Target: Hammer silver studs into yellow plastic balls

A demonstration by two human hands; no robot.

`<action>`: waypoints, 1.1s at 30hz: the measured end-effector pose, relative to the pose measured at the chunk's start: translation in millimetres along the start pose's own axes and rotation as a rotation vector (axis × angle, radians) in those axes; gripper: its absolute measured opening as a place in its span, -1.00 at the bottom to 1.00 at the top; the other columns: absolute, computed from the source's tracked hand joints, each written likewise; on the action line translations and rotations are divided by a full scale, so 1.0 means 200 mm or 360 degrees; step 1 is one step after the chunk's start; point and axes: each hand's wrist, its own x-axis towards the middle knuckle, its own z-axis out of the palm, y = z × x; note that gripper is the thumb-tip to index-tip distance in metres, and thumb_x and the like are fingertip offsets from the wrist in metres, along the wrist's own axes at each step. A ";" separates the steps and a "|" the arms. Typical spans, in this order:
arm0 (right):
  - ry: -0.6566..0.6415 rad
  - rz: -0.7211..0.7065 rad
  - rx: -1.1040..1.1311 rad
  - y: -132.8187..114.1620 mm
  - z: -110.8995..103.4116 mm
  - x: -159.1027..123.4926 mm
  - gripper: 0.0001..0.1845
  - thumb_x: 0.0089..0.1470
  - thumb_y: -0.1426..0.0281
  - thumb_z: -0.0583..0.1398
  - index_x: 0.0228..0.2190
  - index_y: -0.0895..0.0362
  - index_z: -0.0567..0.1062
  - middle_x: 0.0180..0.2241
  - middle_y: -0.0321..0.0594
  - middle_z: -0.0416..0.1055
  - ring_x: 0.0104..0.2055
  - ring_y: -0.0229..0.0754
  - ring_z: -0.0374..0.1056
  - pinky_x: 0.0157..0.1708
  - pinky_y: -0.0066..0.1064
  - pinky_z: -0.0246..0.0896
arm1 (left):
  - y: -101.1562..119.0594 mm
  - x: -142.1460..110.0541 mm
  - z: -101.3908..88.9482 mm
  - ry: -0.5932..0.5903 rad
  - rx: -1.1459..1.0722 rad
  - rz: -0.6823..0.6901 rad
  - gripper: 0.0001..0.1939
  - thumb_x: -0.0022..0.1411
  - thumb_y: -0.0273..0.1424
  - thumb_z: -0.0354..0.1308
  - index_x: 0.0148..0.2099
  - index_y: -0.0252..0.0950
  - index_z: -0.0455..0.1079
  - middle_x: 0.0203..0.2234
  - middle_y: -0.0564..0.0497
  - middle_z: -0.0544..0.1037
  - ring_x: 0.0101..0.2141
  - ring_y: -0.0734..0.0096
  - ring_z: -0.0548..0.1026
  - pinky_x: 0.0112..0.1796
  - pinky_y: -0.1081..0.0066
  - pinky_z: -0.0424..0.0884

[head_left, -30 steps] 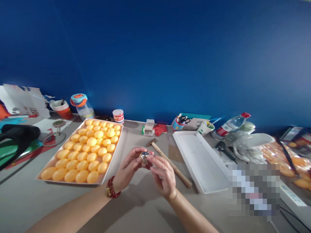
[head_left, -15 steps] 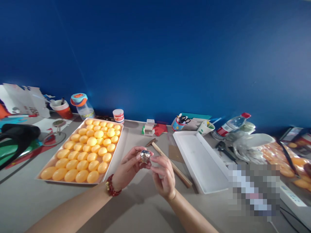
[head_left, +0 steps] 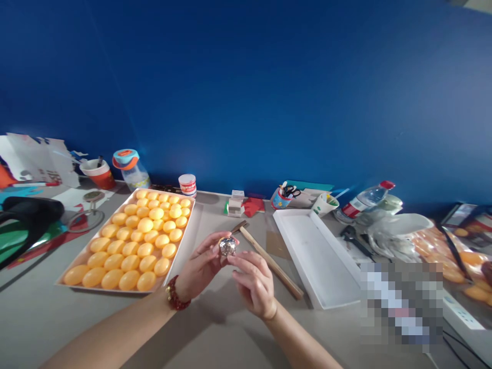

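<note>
- The left hand (head_left: 202, 269) is closed around a shiny silver ball (head_left: 227, 247), with its fingers and thumb on the sides of it.
- The right hand (head_left: 255, 287) is just beside, with fingers bent and fingertips at the lower edge of the silver ball; I cannot tell if they grip it or only touch it.
- So the two hands are near each other at the ball, which is above the grey table (head_left: 215, 333), in the middle between the two trays.
- On the left wrist there is a dark red bead bracelet (head_left: 177, 293).
- To the left lies a shallow tray (head_left: 179, 246), and many orange balls (head_left: 129, 280) are lying in it in close rows.
- Behind the hands and to their right, a hammer (head_left: 272, 264) lies slanted, its head at the far end and its wooden handle coming nearer.
- More to the right is a long white tray (head_left: 326, 256), with nothing in it.
- Near the blue wall (head_left: 246, 102) stand a round tub (head_left: 187, 184), a small white box (head_left: 235, 205) beside red paper (head_left: 253, 206), and a blue cup (head_left: 281, 200) with scissors.
- At the far right, a clear bottle (head_left: 367, 200) with red cap is tilted, near a plastic bag (head_left: 438, 251) with orange things inside.
</note>
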 end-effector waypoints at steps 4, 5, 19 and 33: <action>-0.0025 -0.0009 -0.0004 0.00 0.00 0.00 -0.74 0.23 0.51 0.08 -0.07 0.06 0.40 -0.02 -0.06 0.53 0.05 -0.03 0.41 -0.01 -0.04 0.36 | -0.01 0.00 -0.01 -0.0015 -0.0057 -0.0018 -0.69 0.31 -0.40 0.10 0.09 -0.21 0.43 -0.04 -0.12 0.54 -0.04 0.27 0.48 0.00 0.27 0.34; -0.0029 -0.0014 -0.0001 0.00 0.00 0.00 -0.74 0.23 0.51 0.07 -0.07 0.07 0.40 -0.03 -0.05 0.52 0.06 -0.02 0.41 -0.01 -0.04 0.36 | 0.00 0.00 -0.01 -0.0014 -0.0063 -0.0024 -0.69 0.31 -0.40 0.11 0.09 -0.21 0.43 -0.05 -0.12 0.54 -0.05 0.28 0.48 0.00 0.28 0.34; -0.0072 -0.0046 -0.0008 0.01 0.00 0.01 -0.74 0.25 0.51 0.03 -0.06 0.10 0.38 0.06 0.01 0.45 0.12 0.02 0.35 0.00 -0.01 0.35 | 0.01 0.02 0.00 0.0030 -0.0097 -0.0077 -0.69 0.27 -0.43 0.15 0.06 -0.31 0.44 -0.07 -0.17 0.57 -0.07 0.27 0.51 -0.06 0.37 0.36; -0.0009 0.0023 0.0077 0.00 0.00 0.00 -0.67 0.21 0.51 0.04 -0.03 0.06 0.39 -0.01 -0.02 0.48 0.03 0.05 0.41 -0.03 0.02 0.33 | 0.02 0.01 0.01 0.0139 0.0195 0.0021 -0.67 0.19 -0.42 0.26 0.02 -0.18 0.42 -0.12 -0.04 0.52 -0.17 0.33 0.48 -0.12 0.37 0.38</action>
